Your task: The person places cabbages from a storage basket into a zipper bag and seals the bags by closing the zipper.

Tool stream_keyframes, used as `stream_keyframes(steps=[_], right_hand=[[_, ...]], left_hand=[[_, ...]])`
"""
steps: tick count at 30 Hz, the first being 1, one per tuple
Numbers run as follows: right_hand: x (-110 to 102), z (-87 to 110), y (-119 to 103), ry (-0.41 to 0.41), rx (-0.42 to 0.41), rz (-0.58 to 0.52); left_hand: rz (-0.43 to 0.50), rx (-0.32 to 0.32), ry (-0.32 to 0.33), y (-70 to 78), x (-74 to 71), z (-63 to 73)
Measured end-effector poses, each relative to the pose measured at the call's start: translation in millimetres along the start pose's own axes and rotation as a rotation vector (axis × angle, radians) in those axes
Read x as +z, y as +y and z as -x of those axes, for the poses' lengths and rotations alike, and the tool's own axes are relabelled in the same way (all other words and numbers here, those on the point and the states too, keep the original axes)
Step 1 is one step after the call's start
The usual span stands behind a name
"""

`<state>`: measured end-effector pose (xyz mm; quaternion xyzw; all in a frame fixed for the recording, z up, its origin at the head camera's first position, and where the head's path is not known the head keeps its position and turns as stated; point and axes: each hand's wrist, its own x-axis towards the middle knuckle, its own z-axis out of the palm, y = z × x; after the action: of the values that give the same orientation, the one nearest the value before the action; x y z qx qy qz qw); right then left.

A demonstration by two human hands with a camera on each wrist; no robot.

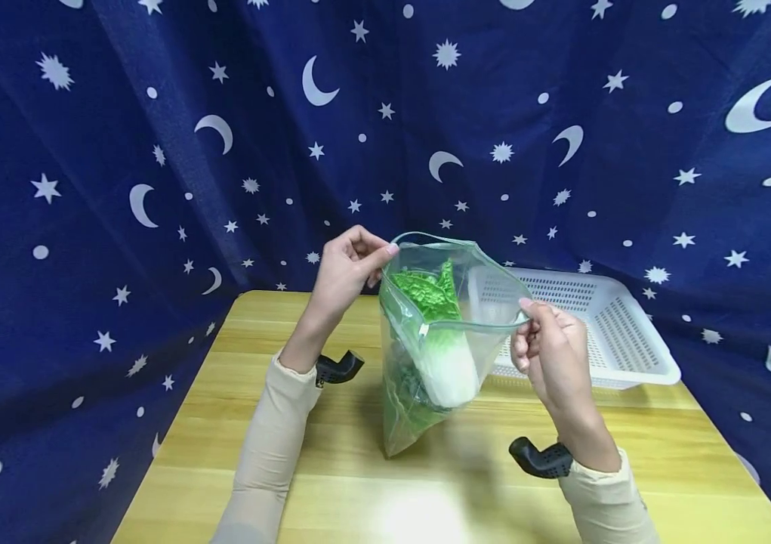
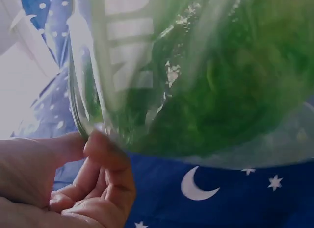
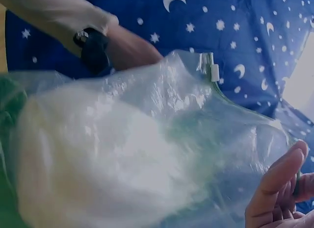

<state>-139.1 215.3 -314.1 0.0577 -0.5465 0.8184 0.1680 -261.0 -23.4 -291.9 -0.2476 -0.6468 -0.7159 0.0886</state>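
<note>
A clear, green-tinted slider zip bag [image 1: 395, 427] is held up with its mouth spread wide. Inside it leans a Chinese cabbage [image 1: 449, 370], white stem end low and green crinkled leaves upward. Darker green stuff [image 1: 412, 381] shows through the plastic beside the cabbage, its kind unclear. My left hand [image 1: 350, 268] pinches the left end of the bag's rim between thumb and fingers. At the opposite end, my right hand [image 1: 555, 351] pinches the rim the same way. The white slider [image 3: 215, 72] sits on the zip strip, apart from the right fingers.
Behind the right hand, a white perforated plastic basket [image 1: 633, 340] stands on the wooden table [image 1: 222, 453]. A dark blue curtain [image 1: 385, 91] with moons and stars hangs close behind the table. Black wrist cameras [image 1: 540, 459] stick out from both forearms.
</note>
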Motion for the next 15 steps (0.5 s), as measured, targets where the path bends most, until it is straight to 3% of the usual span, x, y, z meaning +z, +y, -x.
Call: stream_keyframes(steps=[3,5,10,15], right_hand=[[2,1.5,3,-0.067,0.050,0.028],[4,1.0,6,-0.073,0.070,0.018],[6,-9.7,7,-0.072,0.105,-0.079],[11,-26.7,6,-0.003,0.072,-0.291]], left_hand=[[-0.040,-0.063,-0.086,-6.7,-1.6,1.8],[-0.042,-0.072,-0.093,-12.3,-2.3,3.9],[0.029,-0.029,0.010,-31.7,-13.6,9.0],[0.069,-0.033,0.074,-49.6,-30.4,19.1]])
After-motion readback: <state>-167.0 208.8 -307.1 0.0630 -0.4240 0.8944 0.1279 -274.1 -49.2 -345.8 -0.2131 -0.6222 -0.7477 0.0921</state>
